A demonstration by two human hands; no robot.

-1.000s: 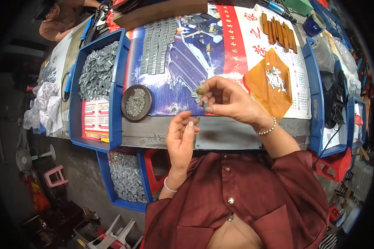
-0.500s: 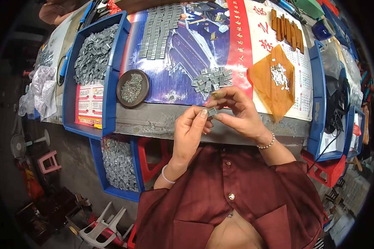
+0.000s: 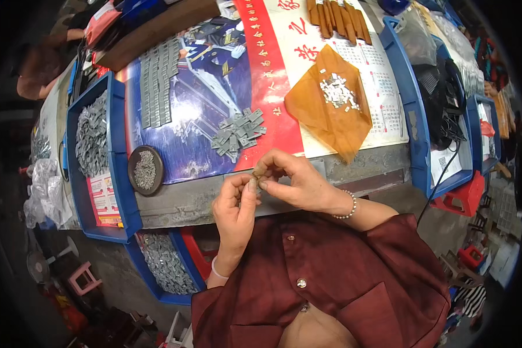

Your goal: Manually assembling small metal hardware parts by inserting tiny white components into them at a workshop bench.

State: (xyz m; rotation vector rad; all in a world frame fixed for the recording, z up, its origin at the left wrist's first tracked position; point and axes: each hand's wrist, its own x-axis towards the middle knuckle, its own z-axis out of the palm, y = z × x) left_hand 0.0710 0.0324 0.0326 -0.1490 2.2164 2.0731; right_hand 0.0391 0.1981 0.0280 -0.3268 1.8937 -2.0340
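Small piece point(image 3: 254, 179) | mostly hidden | hands point(image 3: 236, 204) point(image 3: 299, 184) together, pinching it | grey pieces point(image 3: 239, 132) heaped beyond

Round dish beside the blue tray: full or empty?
Neither: the round dish is partly filled. Small metal pieces cover its middle, with dark bare surface showing around them.

Looks like an assembly workshop. Shows in the blue bin point(image 3: 119, 139) of grey parts point(image 3: 93, 136) and the dark dish point(image 3: 161, 169) of metal bits point(image 3: 145, 170).
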